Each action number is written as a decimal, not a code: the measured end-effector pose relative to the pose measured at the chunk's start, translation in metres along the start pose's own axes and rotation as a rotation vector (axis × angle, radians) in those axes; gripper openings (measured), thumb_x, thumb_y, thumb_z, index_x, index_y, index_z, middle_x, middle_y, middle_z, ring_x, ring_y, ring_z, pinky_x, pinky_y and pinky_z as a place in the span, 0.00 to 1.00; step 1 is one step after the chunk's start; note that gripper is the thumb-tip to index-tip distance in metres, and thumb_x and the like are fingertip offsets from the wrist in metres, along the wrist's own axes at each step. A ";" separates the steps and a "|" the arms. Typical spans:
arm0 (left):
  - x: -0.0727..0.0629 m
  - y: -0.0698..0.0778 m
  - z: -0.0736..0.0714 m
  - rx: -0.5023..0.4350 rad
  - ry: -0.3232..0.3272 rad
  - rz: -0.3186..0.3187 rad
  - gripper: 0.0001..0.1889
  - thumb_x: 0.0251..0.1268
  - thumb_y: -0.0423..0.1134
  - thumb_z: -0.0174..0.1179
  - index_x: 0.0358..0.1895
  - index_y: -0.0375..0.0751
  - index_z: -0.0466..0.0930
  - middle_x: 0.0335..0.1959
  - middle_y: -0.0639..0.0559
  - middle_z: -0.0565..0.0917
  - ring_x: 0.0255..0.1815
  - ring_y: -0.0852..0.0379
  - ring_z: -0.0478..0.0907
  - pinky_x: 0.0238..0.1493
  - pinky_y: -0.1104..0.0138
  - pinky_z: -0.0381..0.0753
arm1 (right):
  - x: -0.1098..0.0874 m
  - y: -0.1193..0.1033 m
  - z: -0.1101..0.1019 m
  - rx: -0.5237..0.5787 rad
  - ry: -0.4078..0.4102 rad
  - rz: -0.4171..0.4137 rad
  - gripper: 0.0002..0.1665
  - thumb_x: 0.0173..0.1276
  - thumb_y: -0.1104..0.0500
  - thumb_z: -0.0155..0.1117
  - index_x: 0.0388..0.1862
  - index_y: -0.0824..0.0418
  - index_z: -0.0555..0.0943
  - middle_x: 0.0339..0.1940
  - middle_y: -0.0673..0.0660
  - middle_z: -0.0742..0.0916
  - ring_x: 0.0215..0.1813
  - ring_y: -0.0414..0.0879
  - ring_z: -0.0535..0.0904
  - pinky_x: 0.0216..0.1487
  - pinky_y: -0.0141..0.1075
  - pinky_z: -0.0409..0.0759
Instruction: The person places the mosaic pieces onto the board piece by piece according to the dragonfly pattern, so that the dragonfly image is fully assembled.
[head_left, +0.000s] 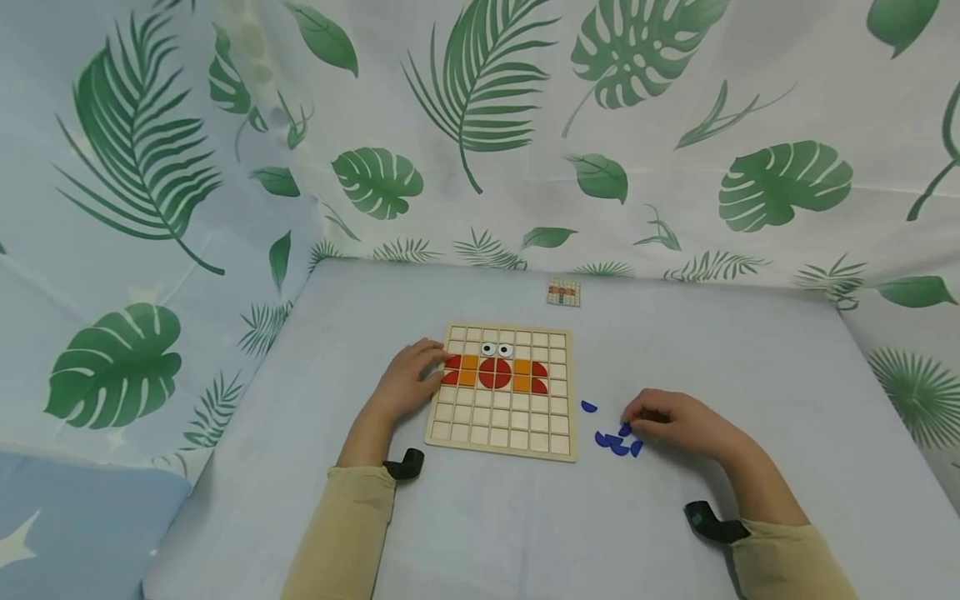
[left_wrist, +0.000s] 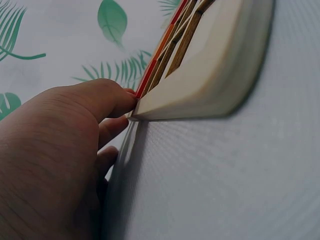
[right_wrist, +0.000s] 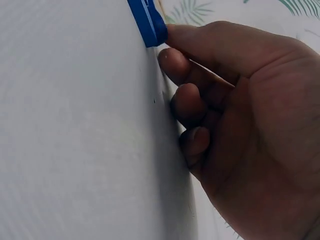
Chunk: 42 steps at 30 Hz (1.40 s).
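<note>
A square wooden grid board point(head_left: 498, 417) lies on the table, with red quarter-round tiles, orange square tiles and two eye tiles point(head_left: 497, 349) set in it. My left hand point(head_left: 407, 379) rests at the board's left edge, thumb and fingers touching it beside the red tiles point(head_left: 452, 377). From the left wrist view, the left thumb meets the board's rim point(left_wrist: 200, 100). To the right of the board, my right hand point(head_left: 678, 421) pinches a small blue piece point(head_left: 626, 430) above several blue half-round tiles point(head_left: 619, 449). Blue tiles point(right_wrist: 148, 22) show at its thumb tip in the right wrist view.
A small card point(head_left: 563, 292) with a grid picture lies behind the board. One blue half-round tile point(head_left: 589, 407) sits apart, near the board's right edge. Leaf-printed cloth point(head_left: 525, 192) hangs behind and beside the pale table. Dark wrist devices point(head_left: 712, 523) are on both wrists.
</note>
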<state>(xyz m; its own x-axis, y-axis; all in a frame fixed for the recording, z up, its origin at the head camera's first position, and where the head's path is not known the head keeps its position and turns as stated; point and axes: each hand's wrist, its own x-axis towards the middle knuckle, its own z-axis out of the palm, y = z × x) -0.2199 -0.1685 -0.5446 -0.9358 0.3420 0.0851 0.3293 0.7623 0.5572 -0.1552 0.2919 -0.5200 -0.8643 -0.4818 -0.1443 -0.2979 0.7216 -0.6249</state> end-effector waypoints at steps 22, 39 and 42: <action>0.001 -0.001 -0.001 -0.008 -0.004 0.002 0.17 0.70 0.41 0.56 0.60 0.51 0.78 0.66 0.54 0.74 0.74 0.50 0.65 0.81 0.50 0.54 | 0.005 -0.002 0.006 -0.117 0.127 -0.010 0.17 0.61 0.50 0.73 0.49 0.43 0.80 0.44 0.42 0.80 0.41 0.37 0.71 0.40 0.31 0.75; 0.000 -0.001 0.000 -0.012 0.000 -0.001 0.17 0.71 0.42 0.56 0.60 0.51 0.78 0.67 0.54 0.74 0.74 0.50 0.65 0.81 0.51 0.54 | 0.007 -0.001 0.006 -0.168 0.123 -0.027 0.15 0.60 0.54 0.73 0.45 0.44 0.81 0.45 0.43 0.80 0.42 0.37 0.71 0.42 0.32 0.76; 0.000 0.000 0.000 -0.015 -0.001 -0.005 0.17 0.70 0.42 0.56 0.60 0.51 0.78 0.67 0.54 0.74 0.75 0.50 0.64 0.81 0.51 0.53 | 0.006 -0.002 0.006 -0.172 0.124 -0.032 0.14 0.61 0.53 0.73 0.44 0.44 0.81 0.45 0.43 0.80 0.41 0.37 0.71 0.41 0.31 0.75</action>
<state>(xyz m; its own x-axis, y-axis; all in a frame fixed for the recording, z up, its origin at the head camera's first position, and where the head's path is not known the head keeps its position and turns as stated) -0.2199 -0.1690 -0.5448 -0.9374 0.3387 0.0811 0.3224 0.7557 0.5701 -0.1578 0.2848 -0.5244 -0.8936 -0.4482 -0.0242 -0.3813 0.7866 -0.4856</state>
